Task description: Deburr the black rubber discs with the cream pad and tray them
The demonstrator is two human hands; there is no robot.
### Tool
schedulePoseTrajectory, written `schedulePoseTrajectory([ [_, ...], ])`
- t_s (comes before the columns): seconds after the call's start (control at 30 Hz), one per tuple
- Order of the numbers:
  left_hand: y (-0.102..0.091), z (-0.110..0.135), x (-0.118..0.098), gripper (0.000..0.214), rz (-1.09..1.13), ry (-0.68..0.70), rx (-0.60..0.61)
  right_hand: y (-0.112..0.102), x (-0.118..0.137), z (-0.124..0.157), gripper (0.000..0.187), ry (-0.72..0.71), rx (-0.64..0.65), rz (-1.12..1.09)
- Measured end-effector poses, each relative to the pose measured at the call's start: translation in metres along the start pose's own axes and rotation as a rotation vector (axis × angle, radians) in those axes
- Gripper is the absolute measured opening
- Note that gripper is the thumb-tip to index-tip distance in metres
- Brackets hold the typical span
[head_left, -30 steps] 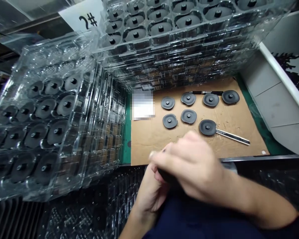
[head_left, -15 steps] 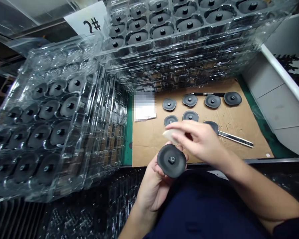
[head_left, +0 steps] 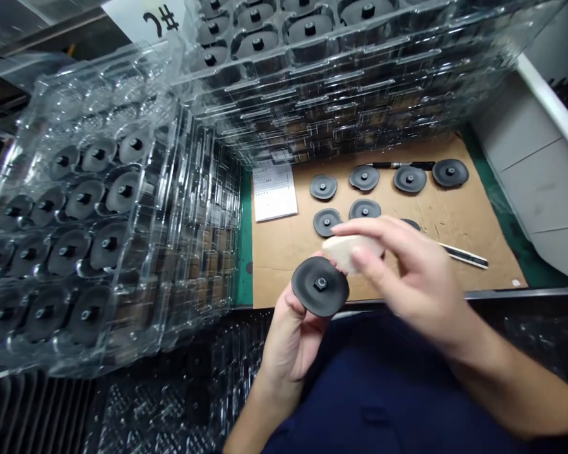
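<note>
My left hand (head_left: 293, 340) holds a round black rubber disc (head_left: 320, 286) with a hex-headed bolt at its centre, the bolt side facing up. My right hand (head_left: 411, 284) pinches a pale pad (head_left: 353, 252) between fingers and thumb, just above the disc's upper rim. Behind my hands, several similar black discs (head_left: 323, 186) lie on a brown cardboard sheet (head_left: 284, 271). My right hand partly hides one more disc (head_left: 411, 222) there. A utility knife (head_left: 464, 255) lies beside that disc, mostly hidden.
Stacks of clear plastic trays (head_left: 331, 75) (head_left: 76, 214) holding black discs rise behind and left of the cardboard. A black pen (head_left: 400, 165) and a printed sheet (head_left: 274, 192) lie on the cardboard. A green mat (head_left: 243, 252) shows at its left edge, and a "2#" sign (head_left: 163, 19) stands above.
My right hand has lifted off my left, uncovering the disc, and the pale pad has moved rightward along the disc's upper rim. The whole view has shifted slightly.
</note>
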State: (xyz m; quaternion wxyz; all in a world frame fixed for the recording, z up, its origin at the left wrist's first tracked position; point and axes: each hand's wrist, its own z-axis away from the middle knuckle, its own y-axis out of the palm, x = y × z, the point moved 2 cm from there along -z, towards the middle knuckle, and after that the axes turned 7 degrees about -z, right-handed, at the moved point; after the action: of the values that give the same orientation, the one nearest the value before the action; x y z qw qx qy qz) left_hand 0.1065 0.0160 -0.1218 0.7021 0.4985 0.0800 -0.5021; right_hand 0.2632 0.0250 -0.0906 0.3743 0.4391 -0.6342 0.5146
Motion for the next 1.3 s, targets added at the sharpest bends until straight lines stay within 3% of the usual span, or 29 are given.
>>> schedulePoseTrajectory([
  [0.1,-0.002,0.002,0.0,0.047,-0.045,0.005,-0.035,0.013,0.032,-0.003,0.024,-0.177,0.128,-0.021],
  [0.23,-0.006,0.002,-0.001,0.044,-0.04,0.031,-0.079,0.029,0.031,-0.007,0.02,-0.09,0.432,-0.065],
  [0.37,-0.008,0.001,-0.005,0.038,-0.047,0.026,-0.131,0.034,0.026,-0.014,0.024,-0.264,0.244,-0.004],
  [0.4,-0.008,0.001,-0.006,0.04,-0.048,0.008,-0.123,0.034,0.025,-0.011,0.025,-0.315,0.243,-0.009],
  [0.47,-0.011,0.002,-0.008,0.046,-0.037,-0.019,-0.082,0.028,0.024,-0.003,0.023,-0.364,0.36,-0.048],
  [0.53,-0.014,0.004,-0.008,0.053,-0.023,-0.017,-0.026,0.019,0.022,0.004,0.021,-0.317,0.458,-0.037],
  [0.63,-0.016,0.003,-0.005,0.057,-0.016,0.005,0.023,0.007,0.018,0.002,0.022,-0.206,0.369,0.162],
  [0.73,-0.014,0.001,-0.002,0.055,0.011,-0.013,0.058,0.009,0.019,-0.011,0.027,-0.359,0.287,0.253],
  [0.8,-0.014,0.002,-0.002,0.058,0.023,-0.023,0.065,0.011,0.015,-0.019,0.028,-0.429,0.315,0.132],
  [0.87,-0.015,0.004,-0.004,0.063,0.026,-0.033,0.074,0.009,0.003,-0.022,0.026,-0.275,0.313,-0.031],
  [0.93,-0.016,0.007,-0.004,0.062,0.039,-0.053,0.095,0.003,-0.015,-0.016,0.023,0.008,0.239,-0.142],
  [1.03,-0.016,0.009,-0.005,0.058,0.065,-0.093,0.125,-0.006,-0.042,0.007,0.021,0.375,0.117,-0.229],
  [1.1,-0.016,0.008,-0.005,0.058,0.067,-0.101,0.136,-0.008,-0.056,0.026,0.024,0.548,0.119,-0.281],
  [1.2,-0.017,0.005,-0.006,0.059,0.062,-0.098,0.139,-0.002,-0.066,0.051,0.029,0.693,0.222,-0.336],
  [1.3,-0.018,0.002,-0.007,0.06,0.064,-0.092,0.135,0.009,-0.068,0.064,0.031,0.717,0.324,-0.356],
])
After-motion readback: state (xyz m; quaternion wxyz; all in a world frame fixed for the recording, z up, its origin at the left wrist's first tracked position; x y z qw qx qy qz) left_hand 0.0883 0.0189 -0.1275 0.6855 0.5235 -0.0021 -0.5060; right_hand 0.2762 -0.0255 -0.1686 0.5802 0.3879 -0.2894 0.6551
